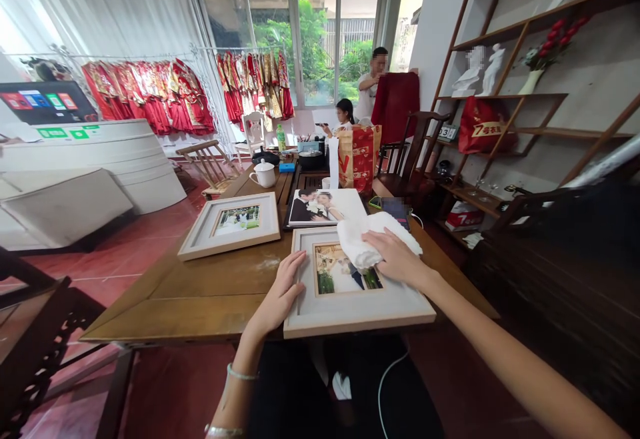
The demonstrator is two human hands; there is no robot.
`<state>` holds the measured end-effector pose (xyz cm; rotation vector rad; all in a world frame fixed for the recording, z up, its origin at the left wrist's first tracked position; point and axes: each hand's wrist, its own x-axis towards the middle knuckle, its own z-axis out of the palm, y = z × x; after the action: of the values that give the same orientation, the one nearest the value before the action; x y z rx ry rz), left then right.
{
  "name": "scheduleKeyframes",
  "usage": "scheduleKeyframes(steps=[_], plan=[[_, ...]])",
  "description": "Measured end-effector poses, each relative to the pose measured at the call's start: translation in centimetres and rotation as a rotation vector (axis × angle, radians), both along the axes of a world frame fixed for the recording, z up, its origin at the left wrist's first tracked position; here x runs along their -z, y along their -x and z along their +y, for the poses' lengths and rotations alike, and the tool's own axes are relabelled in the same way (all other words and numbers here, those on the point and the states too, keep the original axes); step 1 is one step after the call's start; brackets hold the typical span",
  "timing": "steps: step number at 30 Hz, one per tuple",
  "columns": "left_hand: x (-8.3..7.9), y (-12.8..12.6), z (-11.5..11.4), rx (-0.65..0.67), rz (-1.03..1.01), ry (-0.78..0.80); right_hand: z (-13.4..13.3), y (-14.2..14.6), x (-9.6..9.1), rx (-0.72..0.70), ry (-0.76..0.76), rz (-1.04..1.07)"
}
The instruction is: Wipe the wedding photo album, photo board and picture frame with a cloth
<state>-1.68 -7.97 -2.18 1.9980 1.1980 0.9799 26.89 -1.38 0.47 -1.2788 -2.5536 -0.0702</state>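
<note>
A light wood picture frame (360, 322) with a wide pale mat and a wedding photo (327, 272) lies near the table's front edge. My left hand (283, 289) grips the left side of this frame, its fingers over the border. Under my right hand (393, 252) is a bunched white towel (357, 239), held against the upper right part of the frame. The towel and hand cover a corner of the photo. To the left lies a second picture frame (200, 229), also with a photo in it. Behind both is a wedding photo album (350, 206).
The wooden table (190, 306) also bears a white lidded mug (264, 174), a red paper bag (357, 159) and a phone (395, 209) with a cable. Two people are at the far end, one holding up a dark red garment (397, 102). Wooden shelves (500, 132) stand right.
</note>
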Motion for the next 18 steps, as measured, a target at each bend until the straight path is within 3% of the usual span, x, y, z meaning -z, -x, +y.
scheduleKeyframes(steps=[6, 10, 14, 18], plan=[[0.2, 0.0, 0.1, 0.011, 0.044, -0.025, -9.2, -0.5, -2.0, -0.129, 0.190, -0.075], [0.3, 0.3, 0.1, 0.045, 0.046, -0.020, -13.6, -1.6, -2.9, -0.029, 0.179, -0.181], [0.5, 0.5, 0.1, 0.058, 0.029, -0.023, -12.5, -1.8, -2.5, 0.162, 0.092, -0.257], [0.6, 0.5, 0.1, 0.045, 0.021, -0.036, -9.5, 1.2, -1.3, 0.251, 0.083, -0.217]])
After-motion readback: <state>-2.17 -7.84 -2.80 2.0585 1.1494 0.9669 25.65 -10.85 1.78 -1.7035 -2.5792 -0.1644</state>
